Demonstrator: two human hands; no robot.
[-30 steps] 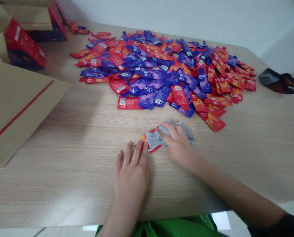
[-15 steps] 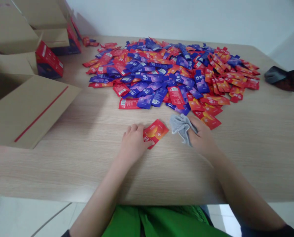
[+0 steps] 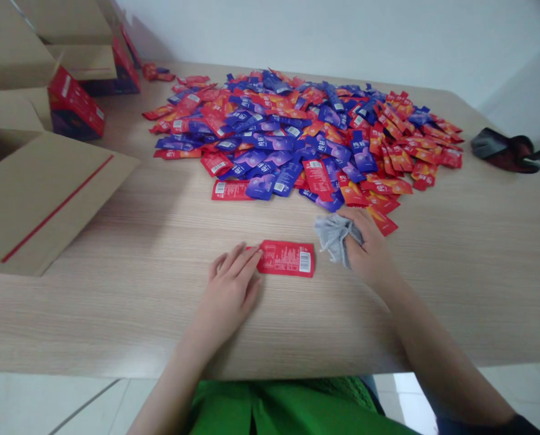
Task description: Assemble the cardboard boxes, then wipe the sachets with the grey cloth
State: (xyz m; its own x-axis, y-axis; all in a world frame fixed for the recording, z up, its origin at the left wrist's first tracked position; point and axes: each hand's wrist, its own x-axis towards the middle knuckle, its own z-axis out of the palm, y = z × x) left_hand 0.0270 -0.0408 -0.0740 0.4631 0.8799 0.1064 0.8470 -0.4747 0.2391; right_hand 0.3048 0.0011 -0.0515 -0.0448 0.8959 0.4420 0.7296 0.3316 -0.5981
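Note:
A red packet [image 3: 287, 258] lies flat on the wooden table, its printed back and barcode facing up. The fingertips of my left hand [image 3: 229, 290] rest on the packet's left end, fingers laid out and thumb apart. To the right of the packet, my right hand [image 3: 365, 248] is closed round a crumpled grey cloth [image 3: 336, 237]. Just beyond both hands spreads a big heap of red and purple packets [image 3: 270, 142]; the right hand is close to its front edge.
Open cardboard boxes [image 3: 66, 199] stand at the left, one flap reaching over the table [image 3: 161, 326]. A dark object with a handle [image 3: 501, 150] lies at the far right. Behind the table is a white wall [image 3: 324, 36].
The red packet has turned from its orange-fruit front to its printed back and lies straighter. My left hand has shifted left and downward, its fingers now laid on the packet's end.

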